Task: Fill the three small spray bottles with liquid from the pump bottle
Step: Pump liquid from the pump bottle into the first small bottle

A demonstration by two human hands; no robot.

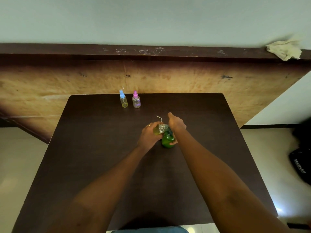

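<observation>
A green pump bottle (166, 140) stands at the middle of the dark table (101, 148). My right hand (175, 123) rests on top of its pump head, thumb curled round the bottle's side. My left hand (149, 133) grips a small clear spray bottle (159, 128), tilted with its open neck at the pump spout and yellowish liquid inside. Behind the hands a thin white dip tube (159, 117) shows above the table. At the table's far edge stand a blue-capped spray bottle (123, 101) and a pink-capped spray bottle (136, 101).
A wooden panel (151, 78) rises behind the table with a dark ledge on top. A crumpled cloth (284, 49) lies on the ledge at the right. A black bag (301, 165) sits on the floor to the right.
</observation>
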